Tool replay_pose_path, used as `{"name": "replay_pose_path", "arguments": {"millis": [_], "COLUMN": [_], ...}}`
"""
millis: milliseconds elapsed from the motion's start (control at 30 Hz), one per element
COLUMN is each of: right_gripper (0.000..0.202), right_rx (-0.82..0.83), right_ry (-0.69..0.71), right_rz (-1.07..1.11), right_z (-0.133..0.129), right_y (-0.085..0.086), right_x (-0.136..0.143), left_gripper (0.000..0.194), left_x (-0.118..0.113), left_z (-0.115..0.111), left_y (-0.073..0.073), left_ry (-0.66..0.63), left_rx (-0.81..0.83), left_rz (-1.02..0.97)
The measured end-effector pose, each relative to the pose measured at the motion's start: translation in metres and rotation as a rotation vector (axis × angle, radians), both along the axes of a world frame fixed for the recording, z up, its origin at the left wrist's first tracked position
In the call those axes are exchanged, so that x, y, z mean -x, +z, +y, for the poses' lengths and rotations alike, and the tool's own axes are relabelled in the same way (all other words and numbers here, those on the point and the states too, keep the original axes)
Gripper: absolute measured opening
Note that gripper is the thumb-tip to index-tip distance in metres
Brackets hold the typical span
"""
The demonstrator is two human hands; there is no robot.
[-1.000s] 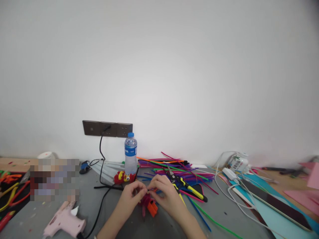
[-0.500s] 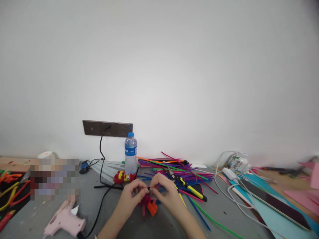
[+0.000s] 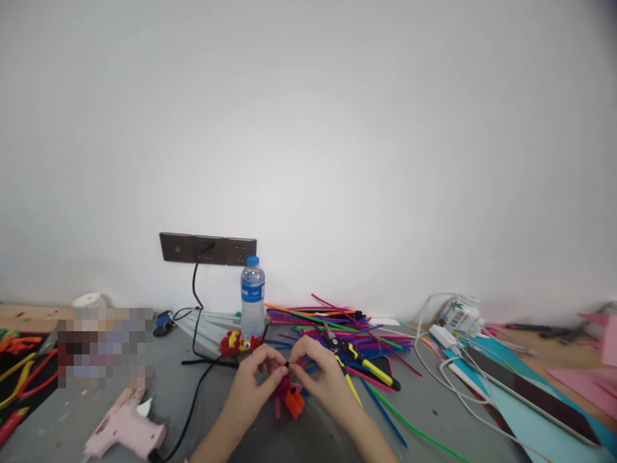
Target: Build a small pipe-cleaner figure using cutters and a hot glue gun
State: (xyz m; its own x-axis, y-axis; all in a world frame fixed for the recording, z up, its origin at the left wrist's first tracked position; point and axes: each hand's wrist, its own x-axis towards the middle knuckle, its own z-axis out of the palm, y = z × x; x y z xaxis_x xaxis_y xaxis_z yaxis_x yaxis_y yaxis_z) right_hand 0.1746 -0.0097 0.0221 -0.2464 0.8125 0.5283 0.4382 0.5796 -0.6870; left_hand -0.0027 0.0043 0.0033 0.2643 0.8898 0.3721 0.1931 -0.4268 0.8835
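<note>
My left hand (image 3: pixel 259 379) and my right hand (image 3: pixel 319 372) meet in front of me, fingertips nearly touching. Both pinch a small black piece (image 3: pixel 288 364), which looks like a bit of pipe cleaner, though most of it is hidden by the fingers. Just below the fingertips is a craft bundle of fuzzy pipe cleaner, with a magenta part (image 3: pixel 278 397) and an orange part (image 3: pixel 294 403). Whether the black piece joins this bundle I cannot tell. Behind my left hand lies a red and yellow pipe-cleaner figure (image 3: pixel 234 343) with a round eye, at the bottle's foot.
A water bottle (image 3: pixel 253 302) stands near the wall. Many loose pipe cleaners (image 3: pixel 385 341) spread behind my right hand, with yellow-black scissors (image 3: pixel 371 370) on them. A pink glue gun (image 3: pixel 128 424) with a black cord lies left. At right are a phone (image 3: pixel 535 395) and white cables (image 3: pixel 446 373).
</note>
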Motion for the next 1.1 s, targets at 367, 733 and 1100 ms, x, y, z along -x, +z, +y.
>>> {"name": "replay_pose_path", "arguments": {"millis": [367,733,1100], "right_gripper": [0.015,0.016,0.018], "right_rx": [-0.020,-0.119,-0.131], "right_ry": [-0.018,-0.059,-0.069], "right_rz": [-0.039,-0.126,-0.167], "right_z": [-0.0013,-0.0042,-0.0052], "right_y": [0.0024,0.0026,0.0008], "right_x": [0.0020,0.0022,0.0039], "left_gripper": [0.007,0.009,0.010], "left_x": [-0.0008,-0.0013,-0.0024], "left_z": [0.0001,0.0000,-0.0018], "left_y": [0.0029,0.0006,0.0029], "left_ry": [0.006,0.028,0.058], "left_rx": [-0.004,-0.034,-0.083], "left_rz": [-0.020,-0.025,0.011]}}
